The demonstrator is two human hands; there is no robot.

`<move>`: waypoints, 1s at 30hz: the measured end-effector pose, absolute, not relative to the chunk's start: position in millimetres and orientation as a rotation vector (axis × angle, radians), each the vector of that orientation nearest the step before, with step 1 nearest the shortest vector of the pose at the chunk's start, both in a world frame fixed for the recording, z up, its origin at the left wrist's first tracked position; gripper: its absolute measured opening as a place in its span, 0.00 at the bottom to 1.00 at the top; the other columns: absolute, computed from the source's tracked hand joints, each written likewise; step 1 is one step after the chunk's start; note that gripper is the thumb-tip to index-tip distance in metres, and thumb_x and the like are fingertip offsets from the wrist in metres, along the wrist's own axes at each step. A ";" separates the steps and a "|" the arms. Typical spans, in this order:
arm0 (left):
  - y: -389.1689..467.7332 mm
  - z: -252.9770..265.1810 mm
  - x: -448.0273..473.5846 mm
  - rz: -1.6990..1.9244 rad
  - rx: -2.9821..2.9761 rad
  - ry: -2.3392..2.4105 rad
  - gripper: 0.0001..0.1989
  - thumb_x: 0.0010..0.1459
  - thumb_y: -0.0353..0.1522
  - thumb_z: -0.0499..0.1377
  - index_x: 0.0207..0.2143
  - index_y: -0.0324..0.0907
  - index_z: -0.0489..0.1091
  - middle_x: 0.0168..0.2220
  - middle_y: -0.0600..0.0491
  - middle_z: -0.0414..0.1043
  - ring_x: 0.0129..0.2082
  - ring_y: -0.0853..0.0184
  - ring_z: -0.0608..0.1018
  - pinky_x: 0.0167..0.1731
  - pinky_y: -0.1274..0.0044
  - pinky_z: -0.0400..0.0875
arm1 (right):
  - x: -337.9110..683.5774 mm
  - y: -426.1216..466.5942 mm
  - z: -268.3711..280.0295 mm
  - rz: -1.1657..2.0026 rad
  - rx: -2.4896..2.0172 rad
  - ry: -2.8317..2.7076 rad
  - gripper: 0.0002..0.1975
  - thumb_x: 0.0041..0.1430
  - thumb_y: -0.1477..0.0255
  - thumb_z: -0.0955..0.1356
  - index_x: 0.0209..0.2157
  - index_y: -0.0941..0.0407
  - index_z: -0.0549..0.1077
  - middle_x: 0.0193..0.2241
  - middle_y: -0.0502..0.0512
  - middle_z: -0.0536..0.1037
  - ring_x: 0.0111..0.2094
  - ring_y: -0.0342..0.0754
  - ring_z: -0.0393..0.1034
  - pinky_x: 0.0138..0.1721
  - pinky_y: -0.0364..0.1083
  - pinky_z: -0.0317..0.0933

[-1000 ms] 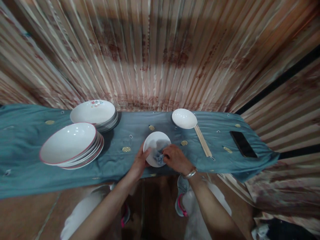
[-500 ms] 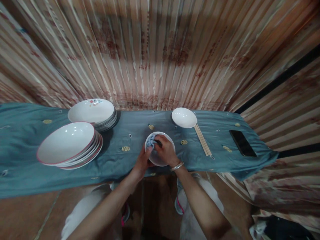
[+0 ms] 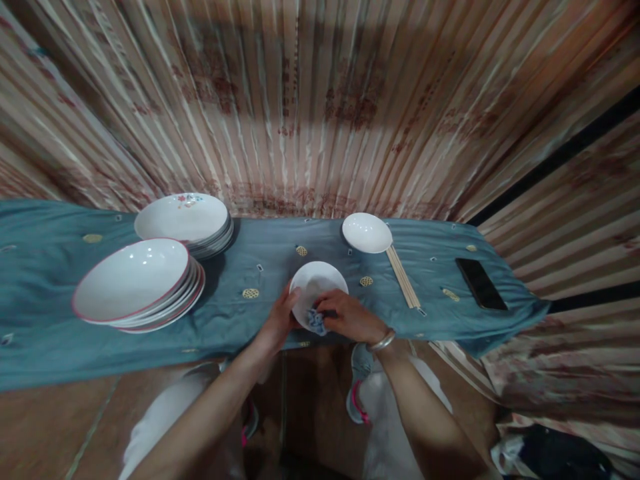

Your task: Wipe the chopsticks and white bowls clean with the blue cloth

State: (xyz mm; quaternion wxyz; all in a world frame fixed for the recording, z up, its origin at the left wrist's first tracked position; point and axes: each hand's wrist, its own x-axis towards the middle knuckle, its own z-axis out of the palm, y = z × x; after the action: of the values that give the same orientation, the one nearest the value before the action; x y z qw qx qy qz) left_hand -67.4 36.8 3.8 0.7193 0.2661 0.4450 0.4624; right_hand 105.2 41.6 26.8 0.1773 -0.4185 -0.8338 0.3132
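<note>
A small white bowl (image 3: 316, 273) sits near the front edge of the cloth-covered table, in front of me. My left hand (image 3: 284, 313) grips its left rim, thumb on the inside. With its fingers bunched round a blue-and-white cloth (image 3: 317, 321), my right hand (image 3: 350, 316) presses against the inner wall on the near side of the bowl. A silver bangle (image 3: 383, 341) circles the right wrist. Part of the bowl's near rim is hidden behind the cloth and fingers.
Left stand a stack of red-rimmed bowls (image 3: 135, 280) and, behind it, a stack of flowered dishes (image 3: 183, 220). A small white dish (image 3: 367, 233), wooden chopsticks (image 3: 403, 277) and a black phone (image 3: 481, 283) lie right. A pleated curtain (image 3: 320, 120) hangs behind the table.
My right hand has moved the cloth from the bowl's left inner side to its near side, swinging the wrist rightward. My left hand keeps hold of the rim.
</note>
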 end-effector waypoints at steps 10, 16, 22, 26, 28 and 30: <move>37.1 6.8 -69.1 1.021 0.642 1.040 0.31 0.53 0.42 0.62 0.59 0.47 0.64 0.51 0.44 0.73 0.43 0.55 0.77 0.26 0.73 0.77 | 115.9 46.5 9.6 0.119 -1.700 -2.118 0.10 0.54 0.84 0.61 0.33 0.57 0.70 0.37 0.62 0.74 0.40 0.55 0.67 0.46 0.53 0.62; 35.9 8.0 -68.7 1.010 0.660 1.035 0.32 0.52 0.42 0.62 0.60 0.50 0.62 0.54 0.45 0.70 0.47 0.53 0.75 0.29 0.72 0.78 | 103.5 73.7 4.4 0.086 -1.683 -1.941 0.12 0.56 0.82 0.59 0.37 0.58 0.71 0.36 0.62 0.74 0.42 0.54 0.67 0.47 0.52 0.62; 35.7 1.7 -67.1 1.039 0.655 1.012 0.31 0.52 0.43 0.62 0.58 0.51 0.63 0.57 0.47 0.68 0.53 0.51 0.72 0.33 0.69 0.79 | 76.0 81.8 4.1 0.328 -1.385 -1.788 0.13 0.58 0.77 0.61 0.44 0.58 0.71 0.46 0.62 0.73 0.49 0.52 0.67 0.55 0.51 0.59; 36.3 -2.6 -67.3 1.060 0.626 1.007 0.30 0.52 0.43 0.63 0.57 0.53 0.64 0.58 0.50 0.66 0.55 0.51 0.70 0.38 0.67 0.78 | 60.8 77.8 1.6 0.565 -1.178 -1.740 0.13 0.58 0.73 0.64 0.45 0.56 0.71 0.48 0.60 0.72 0.51 0.50 0.66 0.56 0.50 0.59; 36.4 -3.5 -68.7 1.056 0.606 1.007 0.30 0.52 0.44 0.63 0.58 0.52 0.63 0.58 0.50 0.66 0.55 0.52 0.71 0.38 0.67 0.78 | 57.7 73.6 1.6 0.738 -1.066 -1.758 0.12 0.58 0.72 0.64 0.44 0.55 0.72 0.48 0.58 0.74 0.51 0.49 0.67 0.55 0.48 0.60; 36.3 -2.9 -70.5 1.030 0.574 0.989 0.30 0.53 0.46 0.61 0.57 0.49 0.63 0.56 0.47 0.69 0.52 0.53 0.73 0.36 0.68 0.78 | 57.8 68.2 3.0 0.932 -0.984 -1.802 0.11 0.59 0.72 0.64 0.43 0.55 0.73 0.46 0.57 0.75 0.49 0.48 0.68 0.53 0.47 0.61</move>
State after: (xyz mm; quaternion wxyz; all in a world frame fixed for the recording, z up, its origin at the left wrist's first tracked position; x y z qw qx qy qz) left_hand -70.5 36.3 -2.9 0.7183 0.2593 0.4470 0.4658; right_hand 57.8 68.2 3.0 0.4292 -0.3941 -0.7218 0.3734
